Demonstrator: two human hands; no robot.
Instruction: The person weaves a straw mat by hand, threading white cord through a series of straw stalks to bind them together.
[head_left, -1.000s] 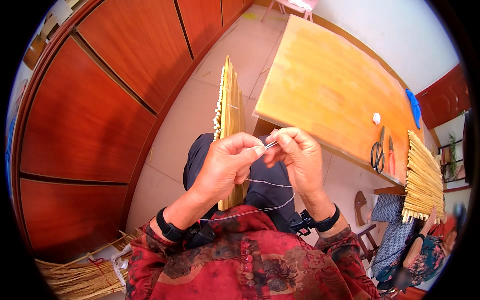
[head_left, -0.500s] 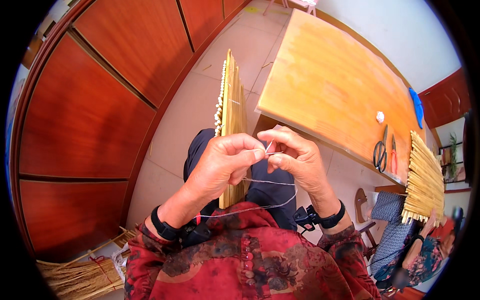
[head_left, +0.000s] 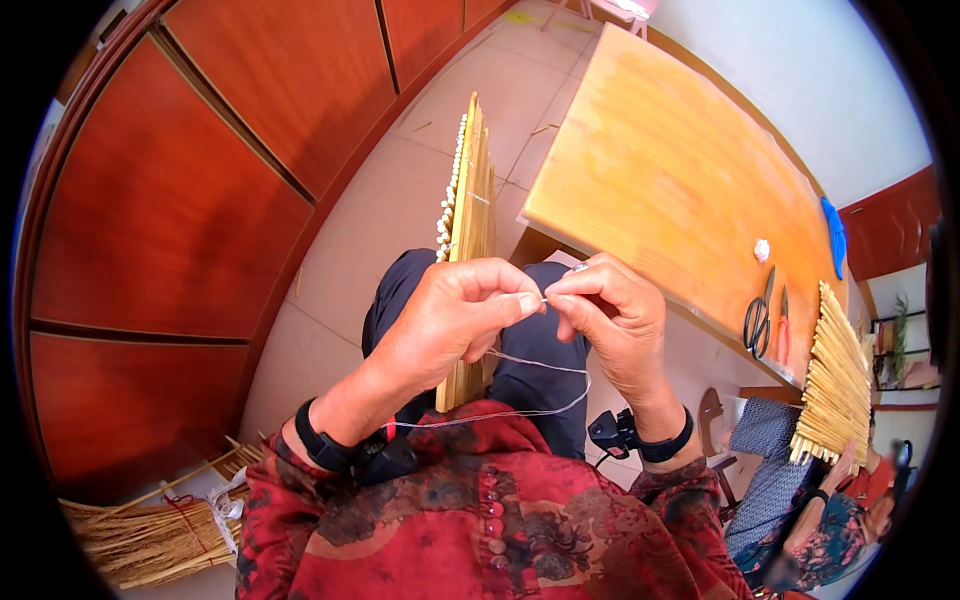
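Observation:
My left hand and my right hand meet fingertip to fingertip over my lap, both pinched shut on a white thread. Only a tiny pale bit shows between the fingertips; whether a needle is there I cannot make out. The rest of the thread hangs in a loose loop below the hands, running towards my left wrist. Behind my left hand, a panel of straw-coloured stalks stands on edge between my knees, with a row of pale round ends along its left side. My left hand hides part of it.
To the right is a wooden table with black scissors, red-handled pliers, a crumpled white lump and a blue object. Another person holds a second stalk panel. Red-brown cabinets and broom-like straw are at left.
My fingertips have come together, covering the thread ends that showed between them. My right hand has turned and shifted slightly right. The view has shifted a little.

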